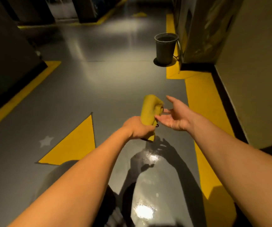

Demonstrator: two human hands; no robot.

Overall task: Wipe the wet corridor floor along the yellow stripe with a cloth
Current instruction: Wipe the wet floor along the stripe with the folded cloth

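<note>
One dark bucket [164,48], contents unclear

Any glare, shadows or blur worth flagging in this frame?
Head view: glare patches on the wet floor; hard arm shadows beneath the left hand gripping the cloth; dim upper left corner; wide-angle bending at the edges; bucket slightly soft.

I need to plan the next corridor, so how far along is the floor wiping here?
Nothing looks wiped yet. The left hand grips the yellow cloth in the air, off the floor, and the open right hand is beside it. Shiny wet patches remain on the grey floor next to the yellow stripe. A dark bucket stands ahead.
</note>
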